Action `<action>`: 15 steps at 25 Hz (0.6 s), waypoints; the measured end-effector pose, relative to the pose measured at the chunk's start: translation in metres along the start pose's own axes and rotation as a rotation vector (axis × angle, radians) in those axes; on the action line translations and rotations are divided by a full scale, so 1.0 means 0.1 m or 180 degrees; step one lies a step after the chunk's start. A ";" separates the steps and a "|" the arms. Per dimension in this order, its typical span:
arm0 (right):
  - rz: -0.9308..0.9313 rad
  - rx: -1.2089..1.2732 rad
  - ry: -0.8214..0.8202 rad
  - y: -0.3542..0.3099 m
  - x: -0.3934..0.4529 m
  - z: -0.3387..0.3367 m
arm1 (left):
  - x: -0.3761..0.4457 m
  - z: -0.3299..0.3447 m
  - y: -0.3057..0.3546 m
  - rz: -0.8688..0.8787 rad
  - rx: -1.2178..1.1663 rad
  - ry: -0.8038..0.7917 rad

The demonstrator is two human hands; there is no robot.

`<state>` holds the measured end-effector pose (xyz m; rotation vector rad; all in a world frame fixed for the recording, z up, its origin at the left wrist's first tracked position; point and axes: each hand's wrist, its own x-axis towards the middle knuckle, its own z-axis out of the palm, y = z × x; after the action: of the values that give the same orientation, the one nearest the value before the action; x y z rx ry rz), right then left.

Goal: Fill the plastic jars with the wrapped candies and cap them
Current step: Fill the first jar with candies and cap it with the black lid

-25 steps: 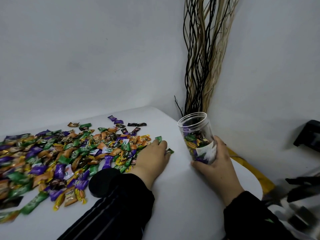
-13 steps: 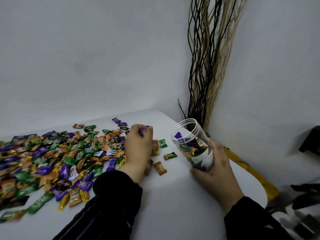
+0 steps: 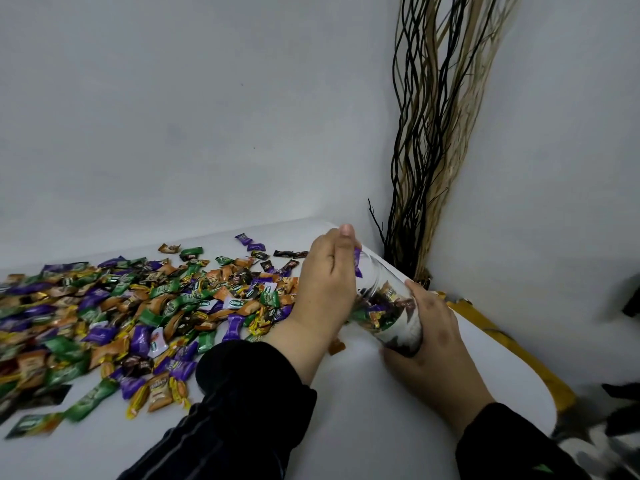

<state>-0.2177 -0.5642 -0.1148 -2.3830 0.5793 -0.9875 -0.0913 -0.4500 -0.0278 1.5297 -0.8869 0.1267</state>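
Head view showed the left hand [image 3: 325,289] at the mouth of the tilted plastic jar [image 3: 388,306], pinching a purple candy [image 3: 357,265] and hiding the rim. The right hand [image 3: 426,327] gripped the jar's base. Loose wrapped candies [image 3: 138,306] covered the white surface [image 3: 363,410]; dried twigs [image 3: 433,133] stood behind.

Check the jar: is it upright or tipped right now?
Tipped. The jar leans with its open mouth toward the left hand, which holds a purple candy at the rim; the right hand grips its base.
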 end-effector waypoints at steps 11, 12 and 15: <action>0.0029 0.0117 -0.0066 0.05 0.02 0.00 | 0.12 -0.02 -0.10 -0.0927 -0.1097 -0.0385; 0.0091 0.0185 -0.0065 0.07 0.03 -0.01 | 0.15 -0.06 -0.14 -0.1082 -0.1260 -0.0301; 0.0331 0.0366 -0.0002 0.13 0.06 -0.02 | 0.11 -0.25 -0.36 -0.1140 0.0448 -0.0623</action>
<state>-0.2178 -0.5787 -0.1183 -2.2293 0.6225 -0.9489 -0.0518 -0.4362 -0.0453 1.8313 -0.7533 -0.2280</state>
